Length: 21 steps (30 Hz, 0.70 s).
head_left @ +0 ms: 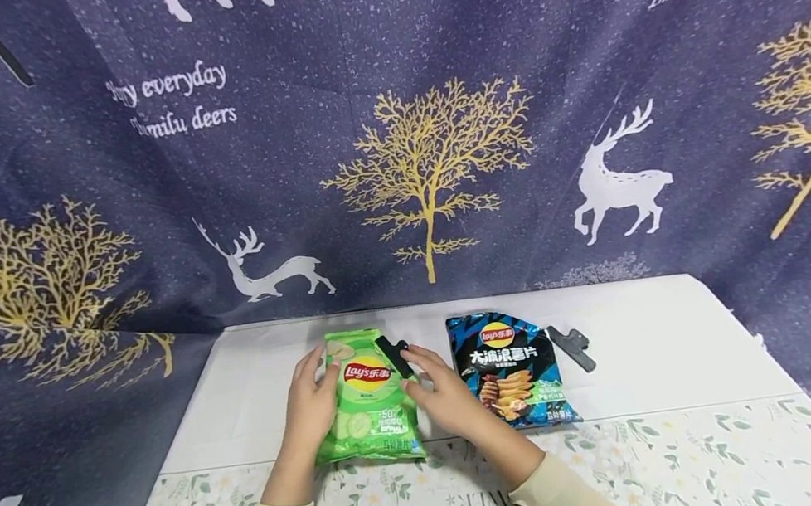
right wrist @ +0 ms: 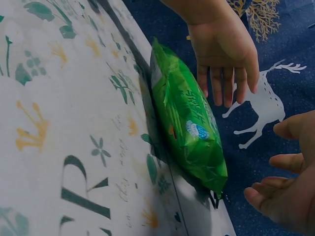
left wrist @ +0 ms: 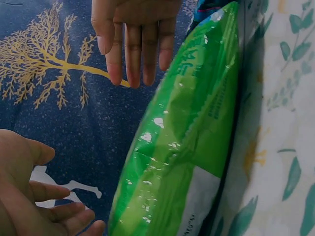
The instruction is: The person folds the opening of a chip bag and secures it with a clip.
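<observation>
A green bag of Lay's potato chips lies flat on the table, with a black clip across its upper right corner. My left hand hovers by the bag's left edge, fingers relaxed and apart. On the other side, my right hand has its fingertips close to the clip; whether they touch it I cannot tell. In the left wrist view the fingers of both hands are extended above the green bag. The right wrist view likewise shows my right hand holding nothing, beside the bag.
Right of the green bag lies a black and blue chip bag, with a second black clip at its upper right corner. A floral cloth covers the near part of the white table. A dark printed curtain hangs behind.
</observation>
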Available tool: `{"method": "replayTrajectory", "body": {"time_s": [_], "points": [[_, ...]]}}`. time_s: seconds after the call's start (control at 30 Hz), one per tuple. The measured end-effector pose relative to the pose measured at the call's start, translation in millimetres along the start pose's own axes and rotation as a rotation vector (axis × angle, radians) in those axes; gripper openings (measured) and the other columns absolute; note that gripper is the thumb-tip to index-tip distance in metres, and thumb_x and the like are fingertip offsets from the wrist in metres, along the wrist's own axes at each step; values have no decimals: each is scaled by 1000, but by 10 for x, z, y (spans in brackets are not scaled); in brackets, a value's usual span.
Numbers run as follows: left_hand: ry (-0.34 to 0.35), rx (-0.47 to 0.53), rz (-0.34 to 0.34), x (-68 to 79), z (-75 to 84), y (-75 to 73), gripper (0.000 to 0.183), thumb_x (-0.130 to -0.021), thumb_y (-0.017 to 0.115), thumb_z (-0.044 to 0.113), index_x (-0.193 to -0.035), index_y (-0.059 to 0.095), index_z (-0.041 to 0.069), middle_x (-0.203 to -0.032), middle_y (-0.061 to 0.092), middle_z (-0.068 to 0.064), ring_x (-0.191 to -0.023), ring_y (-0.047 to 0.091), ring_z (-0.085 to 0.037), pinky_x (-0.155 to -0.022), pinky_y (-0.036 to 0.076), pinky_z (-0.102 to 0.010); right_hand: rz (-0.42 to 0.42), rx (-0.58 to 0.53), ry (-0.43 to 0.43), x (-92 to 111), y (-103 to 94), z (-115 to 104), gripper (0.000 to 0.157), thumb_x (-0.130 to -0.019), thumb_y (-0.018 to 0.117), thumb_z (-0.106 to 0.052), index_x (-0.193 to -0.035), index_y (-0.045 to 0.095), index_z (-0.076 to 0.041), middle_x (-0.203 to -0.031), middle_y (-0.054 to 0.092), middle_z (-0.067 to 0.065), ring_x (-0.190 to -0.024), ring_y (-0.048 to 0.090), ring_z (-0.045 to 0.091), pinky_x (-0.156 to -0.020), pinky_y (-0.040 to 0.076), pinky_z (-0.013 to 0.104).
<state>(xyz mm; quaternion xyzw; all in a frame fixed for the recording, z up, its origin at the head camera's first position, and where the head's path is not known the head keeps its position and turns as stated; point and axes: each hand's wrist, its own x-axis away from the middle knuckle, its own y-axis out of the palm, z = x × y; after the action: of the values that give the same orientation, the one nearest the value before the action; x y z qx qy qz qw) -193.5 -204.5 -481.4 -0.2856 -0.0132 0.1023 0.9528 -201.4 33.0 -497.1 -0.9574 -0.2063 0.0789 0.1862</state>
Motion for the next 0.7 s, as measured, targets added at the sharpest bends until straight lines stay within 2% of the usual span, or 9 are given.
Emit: {"method": "replayTrajectory", "body": {"time_s": [0.23,0.5,0.7], "points": [[6,22,-10,13,59,-41,61,-107,45,37,-158,31,7,-163,30,-18,-138,49,-42,-114,40,-57,40,0,1,-47,-41,-37,54,-105,55,-29,-155,42,-14,-166,29,9,-144,43,39,-115,40,53],[31,45,-53,92,109,50,61,-107,46,41,-160,30,13,-164,29,-16,-138,50,-41,-113,42,-55,59,15,-4,-41,-60,-60,54,-104,55,-28,-154,43,-14,-165,30,10,-147,40,34,-116,40,50],[55,69,-49,112,139,104,58,-107,48,33,-159,33,11,-163,31,-16,-141,45,-40,-114,41,-54,57,17,12,-4,-74,-89,53,-104,55,-27,-154,43,-16,-166,29,10,-147,40,32,-117,39,50]]}}
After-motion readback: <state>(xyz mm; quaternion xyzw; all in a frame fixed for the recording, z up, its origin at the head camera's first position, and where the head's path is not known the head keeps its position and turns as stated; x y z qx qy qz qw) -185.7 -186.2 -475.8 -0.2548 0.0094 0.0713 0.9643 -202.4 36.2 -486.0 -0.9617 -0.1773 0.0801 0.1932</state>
